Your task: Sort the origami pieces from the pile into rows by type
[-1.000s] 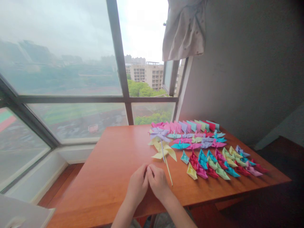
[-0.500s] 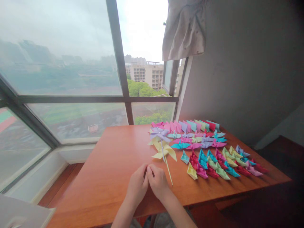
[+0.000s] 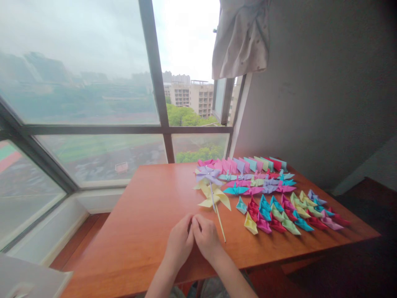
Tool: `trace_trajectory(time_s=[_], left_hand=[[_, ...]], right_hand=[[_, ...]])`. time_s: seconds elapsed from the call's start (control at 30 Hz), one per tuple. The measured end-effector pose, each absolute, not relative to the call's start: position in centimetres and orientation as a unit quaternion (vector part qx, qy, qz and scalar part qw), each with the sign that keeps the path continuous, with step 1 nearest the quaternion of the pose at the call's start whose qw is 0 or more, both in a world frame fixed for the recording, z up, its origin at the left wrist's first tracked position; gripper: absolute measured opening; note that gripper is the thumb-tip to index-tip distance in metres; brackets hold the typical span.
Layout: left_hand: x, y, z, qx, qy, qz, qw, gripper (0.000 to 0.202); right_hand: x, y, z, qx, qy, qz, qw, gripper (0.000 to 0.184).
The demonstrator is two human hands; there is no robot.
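Observation:
My left hand (image 3: 180, 237) and my right hand (image 3: 206, 236) rest together at the near part of the wooden table (image 3: 133, 236). Their thumbs and fingertips touch, and the fingers are curled closed. Nothing shows in either hand, though the undersides are hidden. Just beyond them lie two paper pinwheels on sticks: a purple pinwheel (image 3: 208, 174) overlapping a yellow pinwheel (image 3: 214, 196). The yellow one's stick (image 3: 221, 227) runs down close beside my right hand. To the right sit several folded paper boats, the closest being a yellow boat (image 3: 251, 224).
Rows of paper cranes (image 3: 236, 189) lie behind the boats, with a line of folded paper pieces (image 3: 252, 164) at the table's far edge. Windows (image 3: 102, 157) border the table's left and far sides. A grey wall (image 3: 310, 103) stands to the right, beside a tied curtain (image 3: 240, 41).

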State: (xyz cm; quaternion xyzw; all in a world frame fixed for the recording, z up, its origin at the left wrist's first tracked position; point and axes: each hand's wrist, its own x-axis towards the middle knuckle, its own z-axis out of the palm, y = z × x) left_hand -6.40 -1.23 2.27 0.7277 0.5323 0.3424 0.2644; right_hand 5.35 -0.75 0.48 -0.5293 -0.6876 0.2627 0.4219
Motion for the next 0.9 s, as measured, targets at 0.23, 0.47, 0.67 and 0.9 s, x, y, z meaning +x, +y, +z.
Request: trace_trajectory(time_s=[0.23,0.47,0.67,0.9], left_hand=[[-6.38,-1.23,2.35,0.726,0.532,0.345,0.266,0.018],[-6.30,-1.14,2.41,0.725,0.533,0.347,0.263,0.019],[-6.37,-1.29,2.43,0.726,0.531,0.347,0.266,0.018],[-6.39,-1.29,2.36,0.726,0.529,0.352,0.264,0.019]], right_hand=[[5.33,-0.73,0.49,-0.528,-0.688,0.263,0.423,0.031],[5.31,-0.81,0.61,-0.531,-0.684,0.273,0.419,0.031],[5.31,-0.81,0.51,-0.529,-0.685,0.271,0.421,0.031],[5.33,-0.78,0.34,-0.528,-0.687,0.262,0.425,0.031]])
